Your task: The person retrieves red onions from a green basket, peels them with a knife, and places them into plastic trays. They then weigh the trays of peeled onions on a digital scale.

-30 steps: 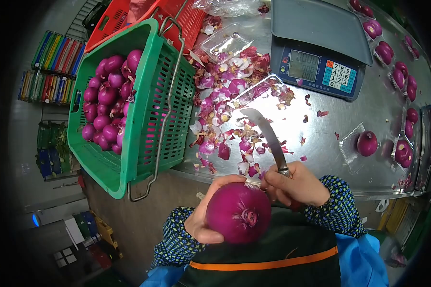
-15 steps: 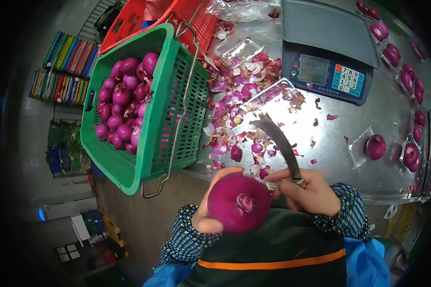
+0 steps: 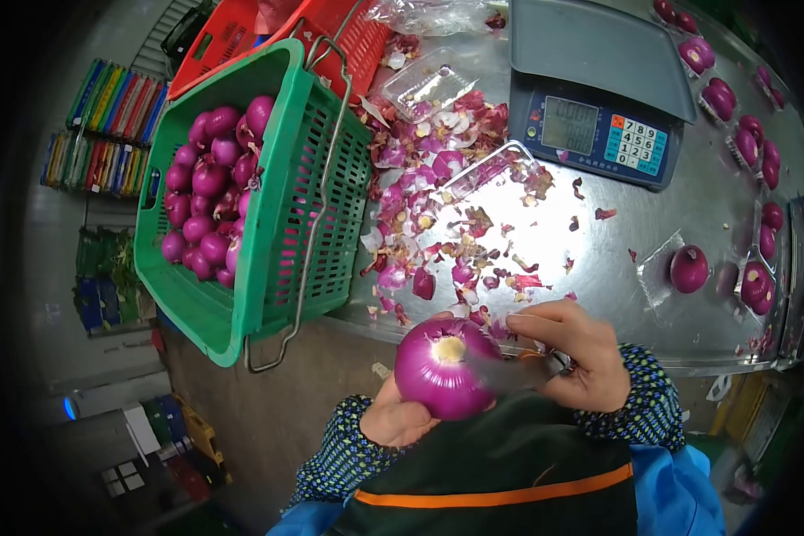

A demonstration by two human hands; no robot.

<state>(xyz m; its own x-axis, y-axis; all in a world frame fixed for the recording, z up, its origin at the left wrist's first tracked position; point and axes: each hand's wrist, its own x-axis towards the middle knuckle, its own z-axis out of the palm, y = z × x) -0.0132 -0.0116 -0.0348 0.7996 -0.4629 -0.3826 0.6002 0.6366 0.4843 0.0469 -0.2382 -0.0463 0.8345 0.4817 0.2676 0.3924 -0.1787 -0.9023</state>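
My left hand is closed around the side and underside of a large red onion. The pale root end of the onion faces up toward me. In my right hand is a knife with a curved blade, smeared by motion. Its blade points left, against or just in front of the onion's right side; contact I cannot make out exactly. My right index finger stretches out above the blade. Behind both hands, loose onion skins lie scattered over the metal table.
A green basket of red onions stands at the left, with a red basket behind it. A digital scale sits at the back. A clear tray lies among the skins. Packed onions line the right side.
The onion has turned, so its root end now faces up instead of the dry stem tip. My right hand has swung the blade from upright down to the onion's side.
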